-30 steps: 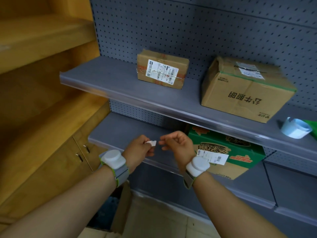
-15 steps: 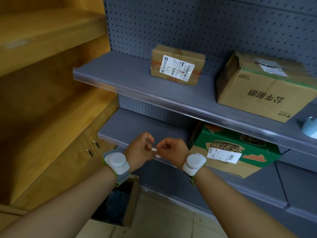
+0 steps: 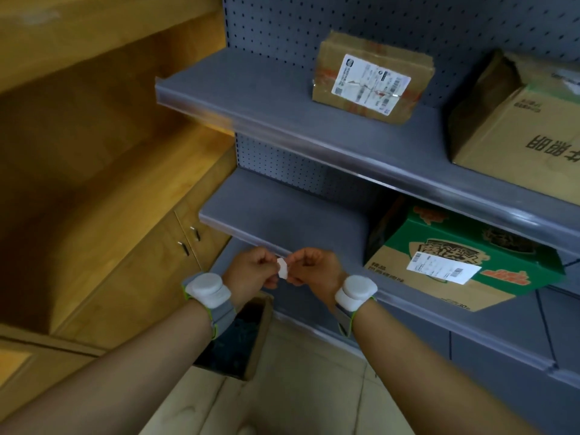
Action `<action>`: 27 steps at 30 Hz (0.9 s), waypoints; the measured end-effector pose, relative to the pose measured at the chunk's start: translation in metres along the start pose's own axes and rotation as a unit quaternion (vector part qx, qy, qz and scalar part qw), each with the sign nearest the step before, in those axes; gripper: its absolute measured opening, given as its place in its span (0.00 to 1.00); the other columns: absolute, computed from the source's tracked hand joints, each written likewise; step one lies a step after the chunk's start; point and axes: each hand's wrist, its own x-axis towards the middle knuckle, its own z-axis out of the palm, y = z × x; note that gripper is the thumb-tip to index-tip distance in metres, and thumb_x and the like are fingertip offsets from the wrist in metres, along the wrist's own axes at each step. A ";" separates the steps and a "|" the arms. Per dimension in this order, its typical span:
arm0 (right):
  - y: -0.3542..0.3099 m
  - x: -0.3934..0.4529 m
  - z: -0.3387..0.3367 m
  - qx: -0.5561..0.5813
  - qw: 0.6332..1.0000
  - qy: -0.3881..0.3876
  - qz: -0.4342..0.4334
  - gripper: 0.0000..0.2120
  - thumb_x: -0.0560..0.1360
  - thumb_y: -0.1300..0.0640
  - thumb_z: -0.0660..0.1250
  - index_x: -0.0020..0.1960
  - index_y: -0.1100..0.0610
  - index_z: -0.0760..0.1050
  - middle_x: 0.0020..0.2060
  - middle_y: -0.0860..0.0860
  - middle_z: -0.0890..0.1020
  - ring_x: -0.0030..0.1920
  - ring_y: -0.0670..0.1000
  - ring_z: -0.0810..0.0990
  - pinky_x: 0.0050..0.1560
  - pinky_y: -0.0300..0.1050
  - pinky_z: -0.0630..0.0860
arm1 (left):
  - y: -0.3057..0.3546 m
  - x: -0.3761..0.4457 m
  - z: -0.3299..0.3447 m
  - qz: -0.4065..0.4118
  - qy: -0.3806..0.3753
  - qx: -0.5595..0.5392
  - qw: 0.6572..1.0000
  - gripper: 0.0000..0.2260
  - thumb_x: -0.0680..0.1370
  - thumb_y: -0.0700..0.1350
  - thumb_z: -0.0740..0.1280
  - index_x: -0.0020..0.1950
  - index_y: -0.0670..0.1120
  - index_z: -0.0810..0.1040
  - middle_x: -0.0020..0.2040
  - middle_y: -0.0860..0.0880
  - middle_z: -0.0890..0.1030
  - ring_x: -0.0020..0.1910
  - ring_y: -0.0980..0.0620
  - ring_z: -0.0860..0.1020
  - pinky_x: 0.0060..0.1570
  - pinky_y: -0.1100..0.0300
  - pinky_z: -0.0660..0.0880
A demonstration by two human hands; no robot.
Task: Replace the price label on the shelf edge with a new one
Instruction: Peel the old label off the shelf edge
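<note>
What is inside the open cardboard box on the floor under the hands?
The open cardboard box shows only a dark interior with something bluish and indistinct. The left forearm covers its left part, so the rest of the contents cannot be seen.

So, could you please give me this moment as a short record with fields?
left hand: pinches the small white label
right hand: pinches the same label from the other side
label position: held in front of the lower shelf edge, not on it
lower shelf: green and brown carton
upper shelf: small taped box, larger cardboard box
floor: open box
</note>
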 end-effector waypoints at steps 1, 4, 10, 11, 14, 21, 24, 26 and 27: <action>0.007 0.003 0.006 -0.004 1.000 -0.007 0.006 0.11 0.73 0.70 0.67 0.39 0.55 0.79 0.28 0.48 0.81 0.29 0.43 0.79 0.32 0.36 0.77 | -0.007 0.001 -0.005 -0.016 0.003 -0.007 1.000 0.06 0.75 0.34 0.65 0.39 0.41 0.75 0.35 0.42 0.78 0.34 0.49 0.77 0.37 0.56 0.78; 0.029 0.016 0.028 -0.012 0.999 -0.024 0.025 0.13 0.74 0.70 0.65 0.39 0.53 0.79 0.31 0.49 0.81 0.29 0.42 0.79 0.32 0.35 0.75 | -0.028 0.008 -0.022 -0.056 0.009 -0.028 0.998 0.08 0.74 0.32 0.66 0.37 0.41 0.74 0.33 0.42 0.78 0.28 0.53 0.78 0.32 0.60 0.79; 0.100 0.045 0.069 0.055 0.988 -0.035 0.140 0.13 0.76 0.71 0.61 0.43 0.54 0.75 0.37 0.52 0.80 0.27 0.44 0.79 0.29 0.35 0.74 | -0.097 0.032 -0.049 -0.153 -0.014 -0.062 0.986 0.22 0.76 0.31 0.63 0.23 0.45 0.76 0.25 0.46 0.74 0.28 0.51 0.69 0.32 0.60 0.67; 0.116 0.053 0.076 0.070 0.985 -0.043 0.155 0.12 0.76 0.71 0.61 0.45 0.56 0.75 0.38 0.53 0.79 0.27 0.44 0.79 0.29 0.35 0.73 | -0.118 0.039 -0.056 -0.167 -0.015 -0.057 0.984 0.26 0.77 0.32 0.63 0.19 0.46 0.76 0.25 0.47 0.74 0.30 0.51 0.67 0.33 0.60 0.65; 0.156 0.065 0.088 0.057 0.980 -0.046 0.183 0.09 0.78 0.69 0.61 0.49 0.57 0.75 0.41 0.53 0.80 0.31 0.43 0.79 0.31 0.32 0.74 | -0.164 0.050 -0.071 -0.223 -0.010 -0.088 0.971 0.28 0.79 0.33 0.59 0.19 0.47 0.76 0.28 0.46 0.71 0.31 0.51 0.63 0.32 0.59 0.63; 0.235 0.092 0.124 -0.036 0.979 -0.008 0.198 0.10 0.78 0.64 0.60 0.51 0.54 0.77 0.43 0.50 0.82 0.38 0.46 0.80 0.35 0.33 0.77 | -0.249 0.072 -0.087 -0.261 0.111 -0.120 0.951 0.14 0.77 0.30 0.62 0.34 0.41 0.67 0.22 0.47 0.74 0.21 0.52 0.71 0.30 0.56 0.70; 0.259 0.105 0.132 -0.043 0.976 -0.030 0.213 0.11 0.77 0.65 0.59 0.48 0.52 0.77 0.43 0.50 0.82 0.37 0.46 0.81 0.35 0.35 0.76 | -0.273 0.079 -0.087 -0.267 0.126 -0.111 0.949 0.12 0.76 0.32 0.65 0.36 0.42 0.67 0.24 0.48 0.76 0.24 0.52 0.75 0.25 0.60 0.74; 0.273 0.111 0.137 -0.031 0.972 -0.042 0.229 0.11 0.77 0.66 0.59 0.50 0.54 0.77 0.42 0.51 0.82 0.35 0.47 0.79 0.33 0.37 0.73 | -0.283 0.081 -0.087 -0.270 0.133 -0.095 0.949 0.11 0.75 0.33 0.67 0.36 0.43 0.69 0.29 0.44 0.75 0.29 0.49 0.75 0.27 0.60 0.75; 0.274 0.113 0.137 -0.031 0.971 -0.040 0.233 0.10 0.77 0.66 0.60 0.51 0.56 0.77 0.41 0.52 0.81 0.34 0.47 0.79 0.33 0.36 0.72 | -0.283 0.080 -0.087 -0.272 0.140 -0.084 0.948 0.11 0.75 0.32 0.68 0.36 0.43 0.70 0.31 0.43 0.75 0.31 0.48 0.75 0.27 0.60 0.77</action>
